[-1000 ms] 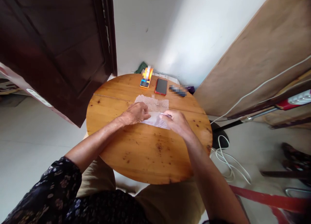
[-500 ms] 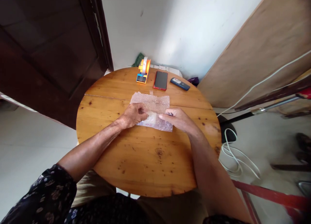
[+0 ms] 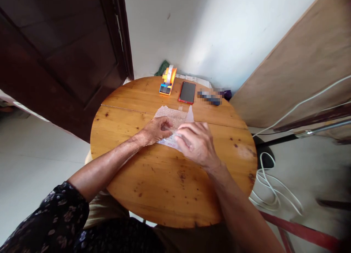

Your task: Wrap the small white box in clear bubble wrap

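A sheet of clear bubble wrap [image 3: 171,114] lies on the round wooden table, its right side lifted and bent inward. My left hand [image 3: 156,131] presses on its left part, thumb and fingers curled together over the middle. My right hand [image 3: 197,140] is closed on the raised right side, fingertips close to the left thumb. Whatever lies between the layers is mostly covered by my fingers, so I cannot make it out.
Behind the wrap stand an orange tape dispenser [image 3: 169,79] and a phone [image 3: 187,92] with a red edge. A dark handheld object [image 3: 210,97], partly blurred, lies to their right. The table [image 3: 153,187] meets the wall at the back; a white cable [image 3: 270,187] coils on the floor.
My right hand has moved left and brought the right side of the bubble wrap up and over toward the middle. My left hand stays on the left part. The view has shifted slightly.
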A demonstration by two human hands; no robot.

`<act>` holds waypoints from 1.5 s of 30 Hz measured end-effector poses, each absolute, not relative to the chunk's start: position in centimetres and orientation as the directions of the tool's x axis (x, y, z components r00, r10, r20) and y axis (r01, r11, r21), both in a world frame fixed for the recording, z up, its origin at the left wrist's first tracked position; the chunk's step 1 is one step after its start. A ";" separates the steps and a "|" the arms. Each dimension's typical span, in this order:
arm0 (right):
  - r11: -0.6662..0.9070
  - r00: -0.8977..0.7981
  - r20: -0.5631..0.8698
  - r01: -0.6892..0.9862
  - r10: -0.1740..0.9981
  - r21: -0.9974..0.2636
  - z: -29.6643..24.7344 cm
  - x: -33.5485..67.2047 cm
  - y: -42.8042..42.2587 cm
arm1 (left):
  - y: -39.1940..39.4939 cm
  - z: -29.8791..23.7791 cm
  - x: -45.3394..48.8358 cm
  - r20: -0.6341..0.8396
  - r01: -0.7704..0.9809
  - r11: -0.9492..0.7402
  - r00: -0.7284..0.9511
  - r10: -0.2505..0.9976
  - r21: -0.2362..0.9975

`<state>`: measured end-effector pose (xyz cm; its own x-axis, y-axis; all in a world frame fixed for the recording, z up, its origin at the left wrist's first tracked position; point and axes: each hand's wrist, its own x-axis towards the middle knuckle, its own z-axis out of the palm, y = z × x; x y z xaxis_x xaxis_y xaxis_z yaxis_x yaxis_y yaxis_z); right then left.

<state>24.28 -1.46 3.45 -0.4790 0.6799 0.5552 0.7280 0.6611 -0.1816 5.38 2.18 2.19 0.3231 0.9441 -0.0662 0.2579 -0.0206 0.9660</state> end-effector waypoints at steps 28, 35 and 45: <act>0.695 -0.656 0.298 0.718 0.694 -0.038 2.7 23.5 -1.5 | 3.0 3.5 1.1 -0.116 0.850 -0.202 0.292 0.949 0.486; 0.698 -0.654 0.307 0.715 0.692 -0.051 2.8 23.6 -1.5 | 3.0 3.9 0.6 -0.152 0.916 -0.089 0.160 0.975 0.392; 0.704 -0.656 0.311 0.707 0.687 -0.066 2.9 23.5 -1.6 | 3.5 2.2 0.5 -0.217 0.620 0.022 0.241 0.946 0.784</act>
<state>23.53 -1.56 2.90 -0.6561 0.6874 0.3113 0.7066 0.7045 -0.0663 0.50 3.46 2.19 0.2407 0.9461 -0.2168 0.6204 0.0218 0.7840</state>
